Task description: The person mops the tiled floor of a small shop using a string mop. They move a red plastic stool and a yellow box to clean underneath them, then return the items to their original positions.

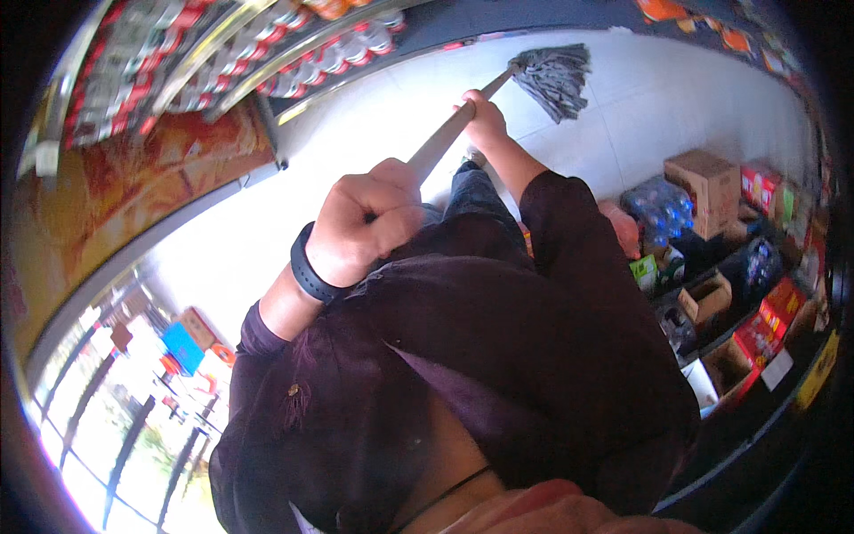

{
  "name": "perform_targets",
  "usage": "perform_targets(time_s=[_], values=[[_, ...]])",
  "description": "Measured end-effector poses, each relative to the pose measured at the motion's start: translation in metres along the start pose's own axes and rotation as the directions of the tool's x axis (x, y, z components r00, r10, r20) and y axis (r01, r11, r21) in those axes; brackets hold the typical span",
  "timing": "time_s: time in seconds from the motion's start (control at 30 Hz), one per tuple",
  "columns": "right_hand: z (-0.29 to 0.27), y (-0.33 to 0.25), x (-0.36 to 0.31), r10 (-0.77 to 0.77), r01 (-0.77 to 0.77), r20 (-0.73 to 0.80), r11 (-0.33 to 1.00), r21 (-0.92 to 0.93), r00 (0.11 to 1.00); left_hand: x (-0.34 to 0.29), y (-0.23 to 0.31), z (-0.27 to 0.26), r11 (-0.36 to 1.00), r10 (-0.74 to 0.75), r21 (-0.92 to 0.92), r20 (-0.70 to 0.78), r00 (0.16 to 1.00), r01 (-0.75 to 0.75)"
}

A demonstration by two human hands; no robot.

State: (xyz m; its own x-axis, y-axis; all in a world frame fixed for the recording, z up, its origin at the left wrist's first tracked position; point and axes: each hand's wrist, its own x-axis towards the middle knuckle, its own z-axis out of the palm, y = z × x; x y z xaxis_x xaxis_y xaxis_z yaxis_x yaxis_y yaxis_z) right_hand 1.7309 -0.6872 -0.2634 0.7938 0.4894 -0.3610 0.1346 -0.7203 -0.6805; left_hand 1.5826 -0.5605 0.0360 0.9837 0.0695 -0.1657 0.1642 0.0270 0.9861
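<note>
A mop with a pale handle (440, 142) slants away from my body across the view. Around the handle's near end my left hand (369, 214) is closed in a fist, a dark band on its wrist. Farther along, my right hand (485, 122) wraps the same handle not far from the head. The grey string mop head (556, 78) lies spread on the pale tiled floor (614, 116) at the far side. Both sleeves are dark.
Shelves of red-and-silver cans (329, 58) line the far left, above an orange printed panel (160, 178). On the right stand a cardboard box (703, 189), a pack of clear bottles (658, 212) and low shelving with open cartons (707, 298). A barred bright window (116, 427) is at lower left.
</note>
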Motion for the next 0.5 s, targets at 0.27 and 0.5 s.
perform_targets(time_s=[0.27,0.5], values=[[0.106,-0.089,-0.053,-0.185,0.18,0.214,0.983,0.045,0.959,-0.119,0.015,-0.048,0.984,0.074,0.176,-0.188,0.979,-0.04],[0.213,-0.149,-0.097,-0.358,0.338,0.348,0.934,0.118,0.867,-0.223,-0.002,-0.081,0.972,0.056,0.233,-0.338,0.939,0.027]])
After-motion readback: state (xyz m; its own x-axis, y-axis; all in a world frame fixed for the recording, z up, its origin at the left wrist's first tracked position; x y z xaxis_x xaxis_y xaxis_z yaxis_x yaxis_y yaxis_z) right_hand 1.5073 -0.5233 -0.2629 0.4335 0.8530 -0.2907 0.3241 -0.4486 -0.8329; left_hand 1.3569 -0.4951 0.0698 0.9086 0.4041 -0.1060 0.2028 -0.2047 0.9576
